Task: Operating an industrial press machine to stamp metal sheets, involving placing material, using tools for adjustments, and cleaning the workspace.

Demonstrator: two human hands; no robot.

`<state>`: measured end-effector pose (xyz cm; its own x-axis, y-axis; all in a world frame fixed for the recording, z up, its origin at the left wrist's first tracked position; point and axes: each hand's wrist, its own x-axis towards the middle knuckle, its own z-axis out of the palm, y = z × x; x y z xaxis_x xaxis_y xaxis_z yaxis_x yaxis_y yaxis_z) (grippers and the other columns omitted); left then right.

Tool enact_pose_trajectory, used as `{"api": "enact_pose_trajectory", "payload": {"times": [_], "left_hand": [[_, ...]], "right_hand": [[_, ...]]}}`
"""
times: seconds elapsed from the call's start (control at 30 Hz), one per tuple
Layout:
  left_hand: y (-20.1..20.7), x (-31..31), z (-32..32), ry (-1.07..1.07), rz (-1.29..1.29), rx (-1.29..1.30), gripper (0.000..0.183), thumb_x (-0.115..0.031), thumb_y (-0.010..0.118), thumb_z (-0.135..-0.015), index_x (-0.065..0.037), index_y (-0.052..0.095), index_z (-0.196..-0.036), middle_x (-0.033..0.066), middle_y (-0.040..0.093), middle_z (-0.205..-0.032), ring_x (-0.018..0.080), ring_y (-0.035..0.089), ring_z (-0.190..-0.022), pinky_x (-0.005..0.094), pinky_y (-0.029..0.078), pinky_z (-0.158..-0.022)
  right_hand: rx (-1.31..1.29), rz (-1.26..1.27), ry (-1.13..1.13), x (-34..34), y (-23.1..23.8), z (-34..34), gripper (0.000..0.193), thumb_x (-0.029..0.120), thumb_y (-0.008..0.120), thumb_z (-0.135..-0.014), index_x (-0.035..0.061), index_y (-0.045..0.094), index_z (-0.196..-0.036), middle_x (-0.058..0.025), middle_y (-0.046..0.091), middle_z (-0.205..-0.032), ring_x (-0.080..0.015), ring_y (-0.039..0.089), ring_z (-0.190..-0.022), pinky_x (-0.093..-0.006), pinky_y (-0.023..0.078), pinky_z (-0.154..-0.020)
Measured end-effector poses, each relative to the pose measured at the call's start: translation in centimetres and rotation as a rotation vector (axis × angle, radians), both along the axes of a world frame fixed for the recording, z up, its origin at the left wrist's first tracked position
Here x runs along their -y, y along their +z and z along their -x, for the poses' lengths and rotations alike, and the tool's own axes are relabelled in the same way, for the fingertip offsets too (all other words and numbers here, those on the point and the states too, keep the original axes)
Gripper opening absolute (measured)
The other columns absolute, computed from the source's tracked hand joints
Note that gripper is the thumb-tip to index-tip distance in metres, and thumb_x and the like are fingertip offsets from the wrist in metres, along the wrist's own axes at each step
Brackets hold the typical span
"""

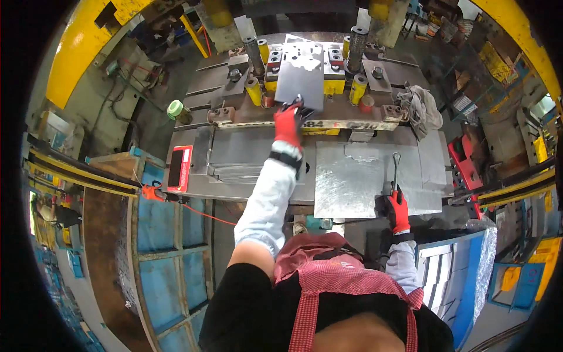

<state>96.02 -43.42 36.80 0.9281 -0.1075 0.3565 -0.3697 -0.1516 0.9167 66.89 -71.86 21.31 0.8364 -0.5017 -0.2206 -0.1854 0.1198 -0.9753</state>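
My left hand (288, 125), in a red and black glove, reaches forward to the near edge of a grey metal sheet (300, 82) and is closed on that edge. Dark, shiny bits show at its fingertips, too small to tell apart. The sheet's far end lies over the press die (333, 66) and gleams in patches. My right hand (398, 212), gloved alike, is closed round a thin metal rod with a looped end (396, 167). The rod points away from me over a wide bright metal sheet (346, 182) on the table's right side.
A stack of grey sheets (246, 155) lies left of the bright sheet. Yellow posts (253, 91) and steel guide pillars flank the die. A rag (421, 111) hangs at the right; a green-capped bottle (177, 110) stands left. A blue bin (469, 281) is by my right side.
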Motion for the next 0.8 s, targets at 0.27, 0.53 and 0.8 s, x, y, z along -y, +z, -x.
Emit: {"api": "enact_pose_trajectory", "payload": {"times": [0.27,0.53,0.8], "left_hand": [[11.7,-11.5,7.0,0.005,-0.059,-0.351,0.025,-0.01,0.057,-0.071,-0.006,0.062,-0.095,-0.0027,0.057,-0.07,0.0044,0.046,-0.056,0.019,0.036,-0.049],[12.8,-9.9,3.3,-0.556,-0.541,0.08,0.014,-0.01,0.053,-0.071,-0.008,0.063,-0.081,-0.0024,0.056,-0.071,0.0074,0.047,-0.058,0.0213,0.035,-0.052],[8.3,-11.9,0.6,-0.726,0.443,-0.512,0.039,-0.03,0.041,-0.09,-0.004,0.048,-0.117,0.0104,0.057,-0.106,0.0179,0.057,-0.09,0.0337,0.046,-0.079]], "right_hand": [[0.143,0.455,0.341,-6.7,19.2,-1.5,0.06,0.004,0.058,-0.071,0.0032,0.037,-0.127,-0.0111,0.059,-0.081,-0.015,0.055,-0.067,-0.0252,0.043,-0.065],[0.421,0.982,0.679,-11.1,21.1,-4.8,0.063,0.015,0.062,-0.067,0.0087,0.038,-0.125,-0.0155,0.053,-0.088,-0.0321,0.053,-0.078,-0.037,0.043,-0.068],[0.019,-0.299,0.652,-11.2,21.6,-5.9,0.066,0.009,0.059,-0.07,0.004,0.033,-0.13,0.0059,0.037,-0.072,-0.0061,0.038,-0.061,-0.0201,0.036,-0.056]]}}
